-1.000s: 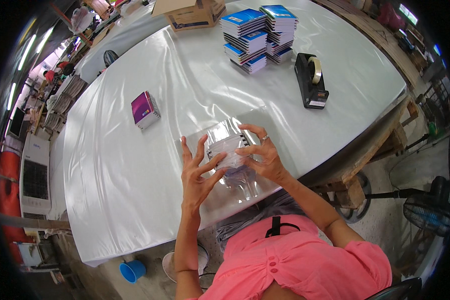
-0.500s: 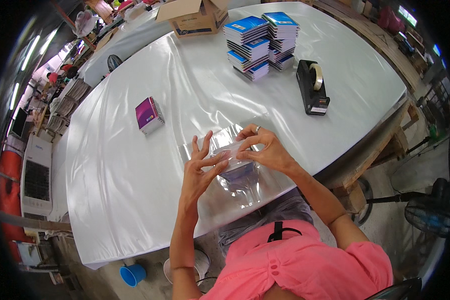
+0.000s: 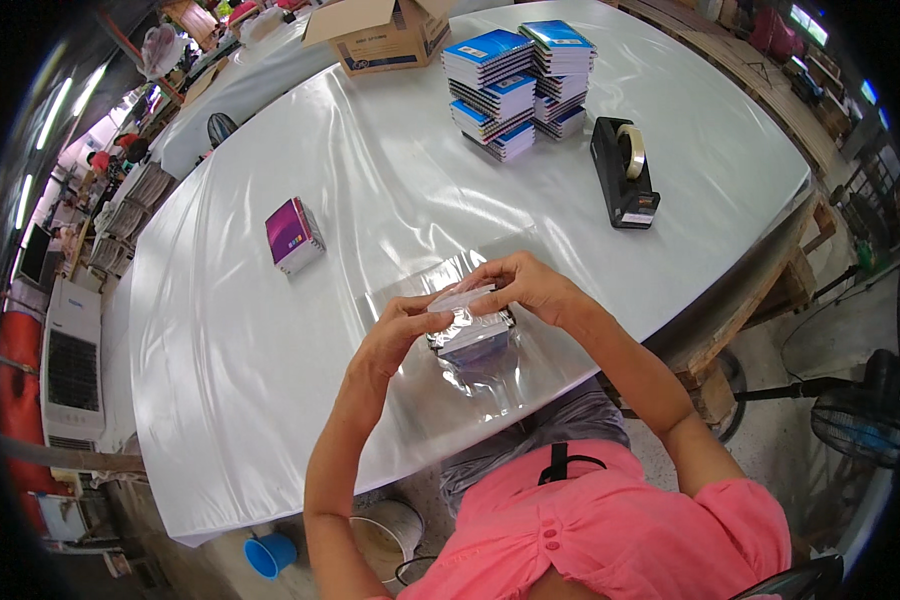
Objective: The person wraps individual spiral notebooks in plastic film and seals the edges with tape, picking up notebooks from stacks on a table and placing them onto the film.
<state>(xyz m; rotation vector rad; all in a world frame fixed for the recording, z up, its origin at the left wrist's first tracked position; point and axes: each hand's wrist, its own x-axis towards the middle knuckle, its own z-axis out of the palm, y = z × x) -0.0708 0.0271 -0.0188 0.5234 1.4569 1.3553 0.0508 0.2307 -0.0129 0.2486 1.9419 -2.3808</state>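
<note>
Change from half a second ago: hands drawn closer together over the wrapped pack (image 3: 470,335), fingers now pinching the top of the film rather than spread across it; view shifted slightly, other items unmoved.

Count:
- Wrapped pack, one, in clear film (image 3: 490,385), at the near edge of the counter (image 3: 230,340), film trailing loose toward the person.
- Purple pack (image 3: 293,234), one, lying alone to the left, well apart from the hands.
- Blue notebooks (image 3: 515,75), two stacks side by side at the far side; number per stack not countable.
- Tape dispenser (image 3: 622,172), one, black, just right of the stacks.
- Cardboard box (image 3: 380,35), one, open, at the far edge.
- Blue cup (image 3: 269,553), one, on the floor below the counter.
- Fan (image 3: 860,420), one, on the floor at right.

Left hand (image 3: 395,330): fingers curled, tips closed on the film at the pack's left top edge.
Right hand (image 3: 530,285): fingers bent together, pinching the film at the pack's top, right side.
</note>
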